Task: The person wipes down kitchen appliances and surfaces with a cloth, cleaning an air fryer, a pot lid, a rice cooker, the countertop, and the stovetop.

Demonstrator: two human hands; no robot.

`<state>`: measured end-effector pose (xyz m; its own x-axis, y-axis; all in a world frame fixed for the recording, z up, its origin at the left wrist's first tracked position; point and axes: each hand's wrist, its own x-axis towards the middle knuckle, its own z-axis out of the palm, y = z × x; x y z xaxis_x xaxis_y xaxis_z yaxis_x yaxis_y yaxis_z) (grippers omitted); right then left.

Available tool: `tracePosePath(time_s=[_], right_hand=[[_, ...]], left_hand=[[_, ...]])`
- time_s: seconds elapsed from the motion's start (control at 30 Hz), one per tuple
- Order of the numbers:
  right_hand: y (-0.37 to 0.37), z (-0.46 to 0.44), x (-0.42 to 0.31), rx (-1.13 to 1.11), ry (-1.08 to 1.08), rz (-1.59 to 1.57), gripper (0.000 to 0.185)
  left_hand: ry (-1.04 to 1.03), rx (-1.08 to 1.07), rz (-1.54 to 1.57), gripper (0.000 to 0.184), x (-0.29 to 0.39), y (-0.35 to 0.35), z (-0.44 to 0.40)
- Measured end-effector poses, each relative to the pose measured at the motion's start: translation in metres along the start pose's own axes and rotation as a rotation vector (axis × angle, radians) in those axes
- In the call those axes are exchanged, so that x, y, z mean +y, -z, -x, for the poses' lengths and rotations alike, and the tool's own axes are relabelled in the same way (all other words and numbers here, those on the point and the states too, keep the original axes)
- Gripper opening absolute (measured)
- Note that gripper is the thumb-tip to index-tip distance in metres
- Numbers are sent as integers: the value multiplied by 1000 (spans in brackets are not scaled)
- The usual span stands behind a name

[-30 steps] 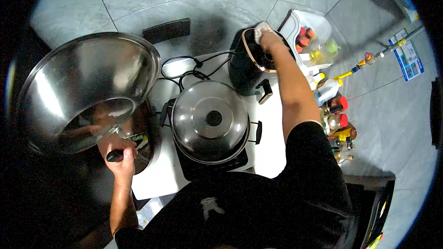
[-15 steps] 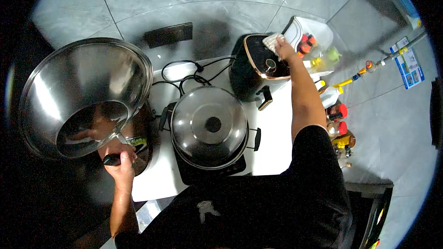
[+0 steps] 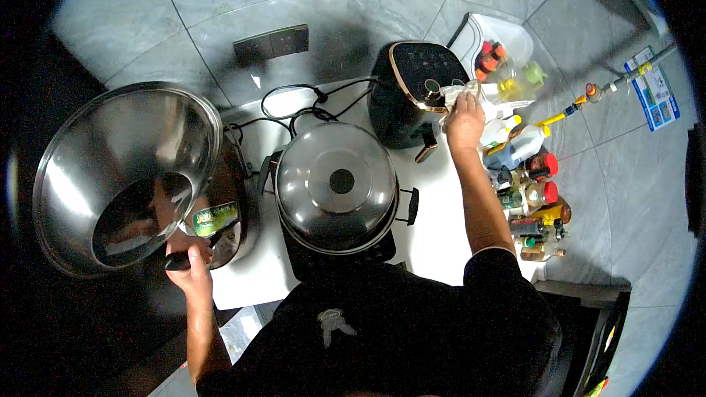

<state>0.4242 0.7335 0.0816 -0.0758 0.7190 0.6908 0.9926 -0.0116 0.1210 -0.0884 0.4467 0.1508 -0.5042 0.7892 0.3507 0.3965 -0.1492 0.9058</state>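
My left hand (image 3: pixel 193 272) is closed round the black handle (image 3: pixel 177 262) of a large steel wok (image 3: pixel 132 169), which is tilted so its inside shows. Behind the wok's rim stands a dark appliance with a green label (image 3: pixel 215 218). My right hand (image 3: pixel 465 123) is closed on a pale cloth (image 3: pixel 462 93) at the front right edge of a black air fryer (image 3: pixel 401 114) with a copper-coloured trim. Between my hands a lidded steel pot (image 3: pixel 334 176) sits on a black cooktop (image 3: pixel 305 261).
Black cables (image 3: pixel 294 112) lie behind the pot. Several bottles and jars (image 3: pixel 540 192) line the right side of the white table (image 3: pixel 434 228). A white bin (image 3: pixel 518 40) with bottles stands at the back right, near a yellow pipe valve (image 3: pixel 559 115).
My right hand has moved with the cloth from the air fryer's top to its front right edge. The wok in my left hand has shifted slightly down and left, uncovering more of the green label.
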Motion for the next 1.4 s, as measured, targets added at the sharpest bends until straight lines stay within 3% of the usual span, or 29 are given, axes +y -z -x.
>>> tracePosePath(time_s=[0.1,0.2,0.27,0.33,0.47,0.57,0.63,0.8,0.87,0.97,1.0,1.13,1.17,1.27,1.4], right_hand=[[25,-13,-15,9,186,-23,33],[22,-39,-2,-172,319,-38,35],[16,-51,8,-217,364,-10,38],[20,-50,5,-270,330,-5,37],[30,-7,-27,-157,100,-41,27],[31,9,-65,-7,114,-135,28],[37,4,-79,0,132,-174,30],[36,14,-21,121,258,-364,35],[34,12,7,-62,52,-177,30],[4,1,31,12,6,-264,28],[-1,-2,30,-34,-127,-292,27],[-19,-17,24,-82,-427,-492,38],[-23,-21,27,-145,-424,-519,45],[-56,-39,35,-138,-416,-455,41],[-59,-94,54,-527,-331,-553,45]], left_hand=[[-54,-18,39,29,0,-7,-3],[-47,-49,82,27,-1,-16,-4],[-123,-77,168,25,-5,-24,-6],[-40,-51,92,22,4,-29,-4],[-128,-159,210,18,-3,-31,-9],[-7,-173,161,14,6,-34,-5],[-44,-205,121,13,8,-34,-8],[-141,-255,132,16,2,-32,-21],[-184,-242,72,16,14,-40,-26],[-221,-229,-4,18,28,-51,-28],[-210,-232,-21,19,32,-53,-29],[-67,-340,226,24,35,-62,-27],[-101,-356,249,25,35,-65,-28],[-78,-313,100,26,45,-71,-26],[-164,-315,88,29,43,-81,-26]])
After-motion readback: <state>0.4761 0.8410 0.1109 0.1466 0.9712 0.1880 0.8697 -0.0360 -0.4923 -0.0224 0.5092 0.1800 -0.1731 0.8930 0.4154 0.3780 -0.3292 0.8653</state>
